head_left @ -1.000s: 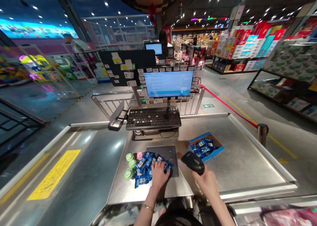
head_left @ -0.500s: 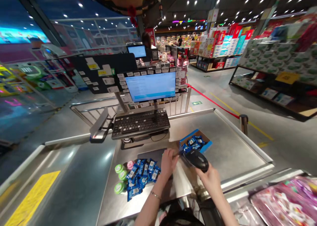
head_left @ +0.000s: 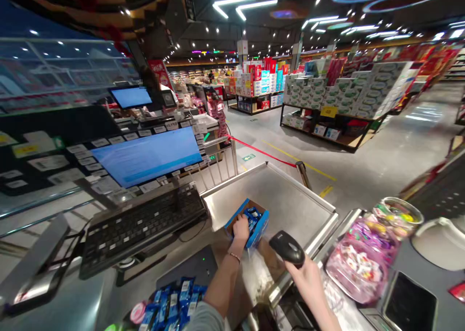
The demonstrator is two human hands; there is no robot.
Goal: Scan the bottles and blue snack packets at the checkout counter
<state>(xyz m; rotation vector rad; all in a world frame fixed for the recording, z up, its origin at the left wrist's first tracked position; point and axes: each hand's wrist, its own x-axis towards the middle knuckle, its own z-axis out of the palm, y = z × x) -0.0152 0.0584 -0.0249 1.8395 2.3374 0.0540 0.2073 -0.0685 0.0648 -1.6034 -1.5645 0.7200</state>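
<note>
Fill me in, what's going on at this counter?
The person's left hand reaches into an open blue box of small blue packets; whether it grips one is hidden. The right hand holds a black scanner near the box. A pile of similar packets lies on the near side of the keyboard.

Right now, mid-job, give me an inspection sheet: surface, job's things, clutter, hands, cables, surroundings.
Surface: metal counter with raised edges.
Job's things: blue box holding blue packets; a loose pile of similar packets beside a pink lid.
Clutter: keyboard, pink container.
Hands: left hand in the box, grip unclear; right hand grips black scanner.
Cables: thin dark cable by the keyboard.
Surroundings: monitor, red strap, stacked cartons.
</note>
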